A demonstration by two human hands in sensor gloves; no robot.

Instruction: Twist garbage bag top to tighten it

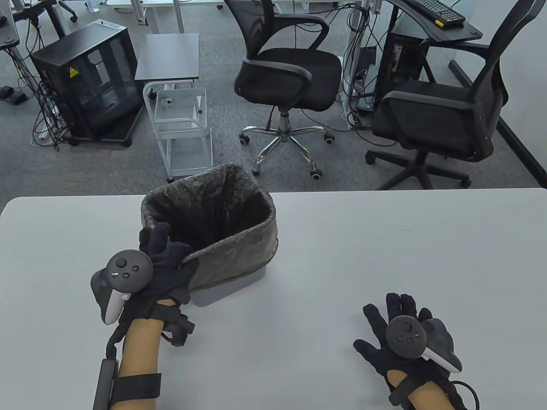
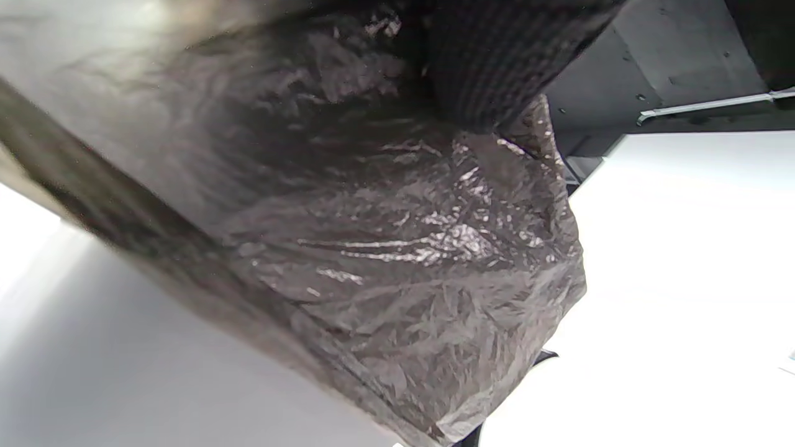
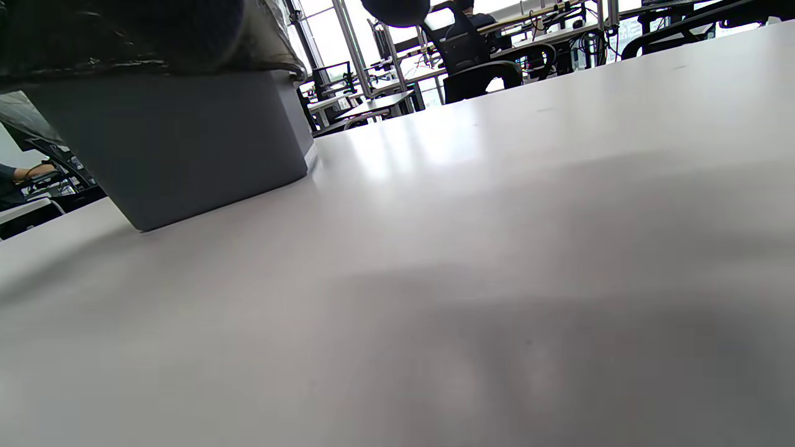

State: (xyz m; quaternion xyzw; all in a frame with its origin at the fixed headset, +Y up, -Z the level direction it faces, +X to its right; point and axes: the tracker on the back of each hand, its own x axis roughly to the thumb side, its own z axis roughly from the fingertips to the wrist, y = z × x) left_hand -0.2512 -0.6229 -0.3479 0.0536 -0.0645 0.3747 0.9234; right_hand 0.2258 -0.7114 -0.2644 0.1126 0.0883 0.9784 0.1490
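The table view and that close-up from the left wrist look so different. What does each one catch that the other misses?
Only the table view shows both hands: the left hand gripping the near rim of the garbage bag, and the right hand lying flat on the table, apart from the bin. It also shows the bag's open mouth. Only the left wrist view shows the crinkled plastic close up, bulging below a gloved fingertip. Both show the bag and the pale table.

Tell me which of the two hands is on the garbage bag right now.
The left hand: it grips the garbage bag at the near-left corner of the bin's rim. The right hand lies flat, fingers spread, on the table, well apart from the bag.
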